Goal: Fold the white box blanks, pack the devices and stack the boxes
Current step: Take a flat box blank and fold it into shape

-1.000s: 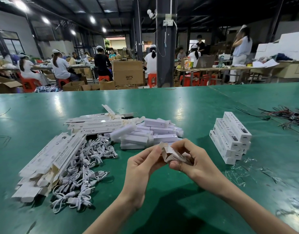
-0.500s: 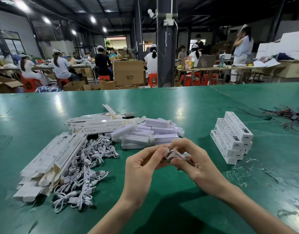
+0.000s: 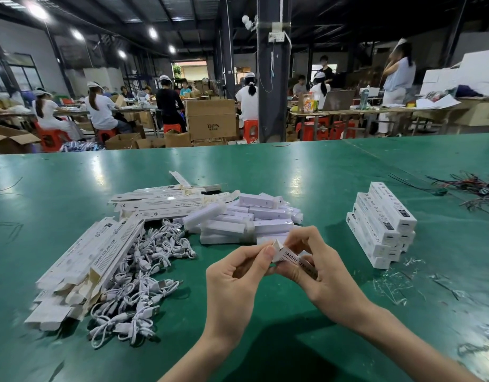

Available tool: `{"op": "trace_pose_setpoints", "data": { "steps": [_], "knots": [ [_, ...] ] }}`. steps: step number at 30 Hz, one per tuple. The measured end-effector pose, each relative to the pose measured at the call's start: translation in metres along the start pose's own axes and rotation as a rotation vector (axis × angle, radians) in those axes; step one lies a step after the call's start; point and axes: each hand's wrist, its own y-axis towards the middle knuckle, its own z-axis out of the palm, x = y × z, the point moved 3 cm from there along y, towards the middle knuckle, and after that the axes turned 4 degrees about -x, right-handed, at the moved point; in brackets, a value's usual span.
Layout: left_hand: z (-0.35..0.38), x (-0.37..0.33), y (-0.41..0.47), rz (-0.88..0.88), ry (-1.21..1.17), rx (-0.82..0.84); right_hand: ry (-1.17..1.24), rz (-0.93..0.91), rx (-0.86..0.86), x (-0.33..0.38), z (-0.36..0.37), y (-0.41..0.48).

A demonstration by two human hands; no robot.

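Head view: left hand pinched the end flap of the white box; right hand curled round its body, above the green table, near the device pile; step judged as flap folding; next move calls for tucking the flap squarely; fingers hid the interior, so contents could not be told.
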Motion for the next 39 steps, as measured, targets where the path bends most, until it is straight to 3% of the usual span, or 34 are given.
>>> {"op": "trace_pose_setpoints", "data": {
  "steps": [15, 26, 29, 34, 39],
  "knots": [
    [-0.001, 0.008, -0.003, 0.007, 0.049, -0.015, -0.113, -0.065, 0.005, -0.004, 0.003, -0.002],
    [-0.001, 0.009, -0.003, 0.049, 0.102, 0.021, -0.272, -0.21, -0.007, 0.007, 0.004, -0.002],
    [-0.002, 0.007, -0.004, 0.136, 0.206, 0.054, -0.298, -0.213, -0.043, 0.006, 0.004, -0.004],
    [0.003, 0.006, -0.007, 0.461, 0.457, 0.15, -0.305, -0.212, -0.049, 0.003, 0.002, -0.005],
    [-0.001, 0.009, -0.007, 0.58, 0.507, 0.144, -0.218, -0.226, -0.028, 0.005, 0.006, -0.008]
  ]
}}
